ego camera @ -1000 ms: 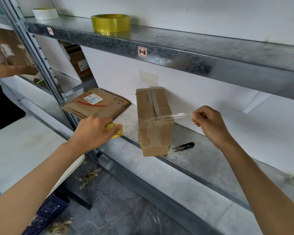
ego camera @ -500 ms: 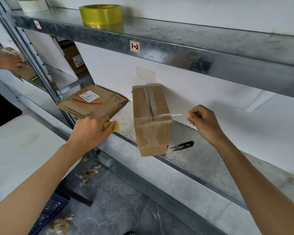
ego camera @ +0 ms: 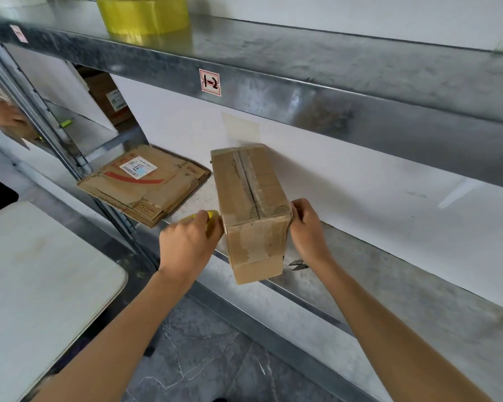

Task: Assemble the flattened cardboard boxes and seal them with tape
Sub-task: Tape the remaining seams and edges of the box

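While the brown cardboard box (ego camera: 253,210) is standing on the metal shelf (ego camera: 389,285), with its near end at the shelf's front edge, both hands are busy at its sides. The left hand (ego camera: 189,242) is curling round a small yellow tape roll (ego camera: 212,217) and is holding it right against the left side of the box, near the top corner. The right hand (ego camera: 307,227) is touching the right side of the box at the same height with bent fingers; I cannot tell if they are pinching anything. Old tape is running along the seam on top of the box. Left of the box, a pile of flattened boxes (ego camera: 145,184) is lying on the same shelf. Just right of the box, by the right wrist, small snips (ego camera: 298,265) are lying. Above the box, a big yellow tape roll (ego camera: 143,13) is sitting on the higher shelf. Far left of the box, a white counter (ego camera: 41,271) is standing, and another person's hand (ego camera: 3,114) is showing.
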